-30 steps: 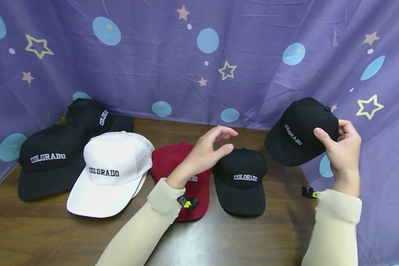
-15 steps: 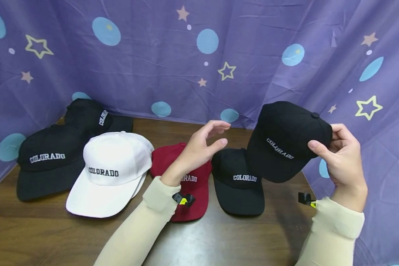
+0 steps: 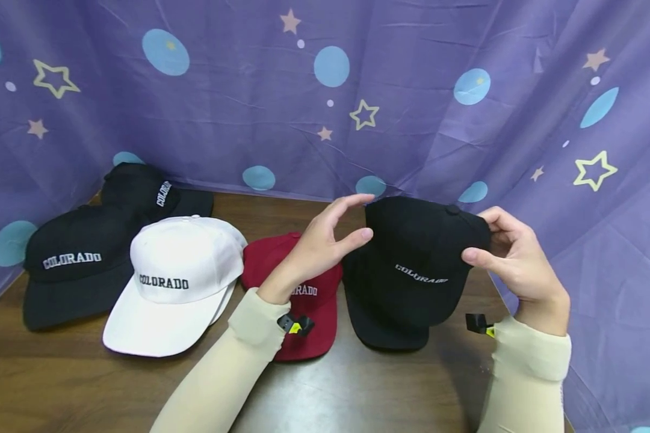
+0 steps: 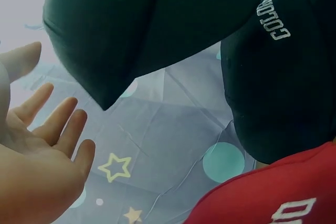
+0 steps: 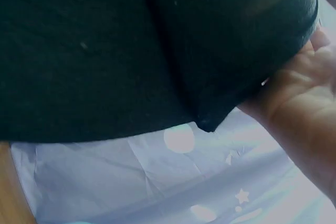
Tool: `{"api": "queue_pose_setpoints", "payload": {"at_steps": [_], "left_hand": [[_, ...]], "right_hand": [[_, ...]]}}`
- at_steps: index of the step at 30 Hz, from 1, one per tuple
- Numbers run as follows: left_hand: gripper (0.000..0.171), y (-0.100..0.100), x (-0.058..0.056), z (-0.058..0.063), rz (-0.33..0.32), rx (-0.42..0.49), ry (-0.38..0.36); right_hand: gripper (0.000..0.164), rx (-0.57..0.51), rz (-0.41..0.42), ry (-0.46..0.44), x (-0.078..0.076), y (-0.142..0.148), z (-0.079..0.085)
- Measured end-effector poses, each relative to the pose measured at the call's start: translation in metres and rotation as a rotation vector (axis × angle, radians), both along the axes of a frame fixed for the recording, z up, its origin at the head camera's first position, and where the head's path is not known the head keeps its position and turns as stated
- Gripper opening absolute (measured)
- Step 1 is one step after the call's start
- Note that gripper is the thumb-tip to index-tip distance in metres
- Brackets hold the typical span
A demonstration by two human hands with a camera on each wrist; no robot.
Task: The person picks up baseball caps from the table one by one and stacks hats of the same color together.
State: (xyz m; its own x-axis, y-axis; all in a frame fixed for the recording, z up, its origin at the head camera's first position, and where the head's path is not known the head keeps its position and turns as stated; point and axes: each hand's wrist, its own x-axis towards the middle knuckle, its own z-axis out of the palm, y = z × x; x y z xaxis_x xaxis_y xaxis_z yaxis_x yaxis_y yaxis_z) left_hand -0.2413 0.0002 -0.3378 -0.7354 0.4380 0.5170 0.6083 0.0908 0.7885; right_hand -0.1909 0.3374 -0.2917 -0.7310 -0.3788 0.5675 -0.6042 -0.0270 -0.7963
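Note:
My right hand (image 3: 525, 264) pinches the right side of a black baseball cap (image 3: 428, 237), thumb in front and fingers behind. That cap is raised, its white COLORADO lettering slanting. It overlaps another black cap (image 3: 379, 334) on the table, leaving mostly its brim in the head view; the left wrist view shows a gap between the two. At the held cap's left edge is my left hand (image 3: 319, 243), fingers and thumb spread, holding nothing. Under my left forearm lies a red cap (image 3: 316, 325), partly hidden. The right wrist view is mostly filled by the held cap (image 5: 105, 56).
On the left of the wooden table (image 3: 303, 397), a white cap (image 3: 168, 282) lies over another white one. Beside it are a black cap (image 3: 76, 264) and a further black cap (image 3: 135, 189) at the back. A purple patterned curtain (image 3: 227, 108) closes off the back and sides.
My right hand has brought the black cap left and down, from beside the table's black cap to over it. My left hand has shifted slightly left, still spread.

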Motion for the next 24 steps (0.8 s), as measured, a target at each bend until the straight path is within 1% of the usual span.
{"api": "queue_pose_setpoints", "payload": {"at_steps": [4, 7, 10, 13, 16, 18, 20, 24], "left_hand": [[0.061, -0.001, 0.0, 0.001, -0.044, -0.012, 0.021], [0.056, 0.0, -0.001, 0.001, -0.085, -0.035, 0.011], [0.051, 0.0, -0.001, -0.001, -0.136, -0.042, -0.028], [0.047, -0.002, -0.001, -0.001, -0.214, -0.017, -0.092], [0.045, -0.004, -0.001, -0.002, -0.262, -0.013, -0.151], [0.044, -0.004, -0.001, -0.002, -0.268, -0.018, -0.182], [0.043, -0.004, -0.002, -0.004, -0.258, -0.015, -0.213], [0.038, 0.0, -0.003, -0.009, -0.23, 0.036, -0.313]], "right_hand": [[0.038, 0.083, 0.047, -0.044, -0.001, -0.008, 0.0], [0.038, 0.156, 0.048, -0.082, -0.002, -0.012, -0.001], [0.038, 0.208, 0.046, -0.109, -0.004, -0.015, -0.003], [0.038, 0.233, 0.051, -0.121, -0.006, -0.017, -0.005], [0.036, 0.26, 0.052, -0.135, -0.009, -0.016, -0.007], [0.035, 0.278, 0.052, -0.142, -0.012, -0.016, -0.009], [0.034, 0.295, 0.046, -0.153, -0.015, -0.016, -0.012], [0.034, 0.326, 0.028, -0.175, -0.026, -0.015, -0.022]]}}
